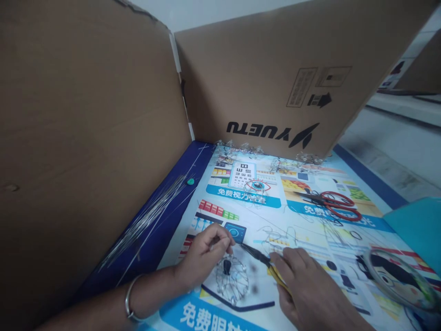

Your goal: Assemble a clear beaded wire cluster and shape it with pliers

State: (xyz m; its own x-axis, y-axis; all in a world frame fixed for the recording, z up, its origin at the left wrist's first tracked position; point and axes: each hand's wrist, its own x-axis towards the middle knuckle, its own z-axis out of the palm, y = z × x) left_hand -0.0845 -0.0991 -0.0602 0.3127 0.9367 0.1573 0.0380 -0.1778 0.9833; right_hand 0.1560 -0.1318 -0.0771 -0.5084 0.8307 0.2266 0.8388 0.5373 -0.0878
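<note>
My left hand [210, 250] is pinched closed at the top of a round wire shape [232, 281], bent from thin silvery wire with a small dark piece inside it. What exactly sits between its fingertips is too small to see clearly, but it looks like the wire. My right hand [303, 285] is closed around the yellow handles of a pair of pliers [260, 256]. The dark, narrow jaws point left and end close to my left fingertips; I cannot tell if they touch the wire. A metal bangle [129, 299] circles my left wrist.
Cardboard walls [262, 78] stand at the back and left. A bundle of straight wires [151, 211] lies on the left. Red-handled scissors [334, 203] lie to the right, with a clear round container [399, 280] nearer me. Several small wire pieces [244, 148] line the back wall.
</note>
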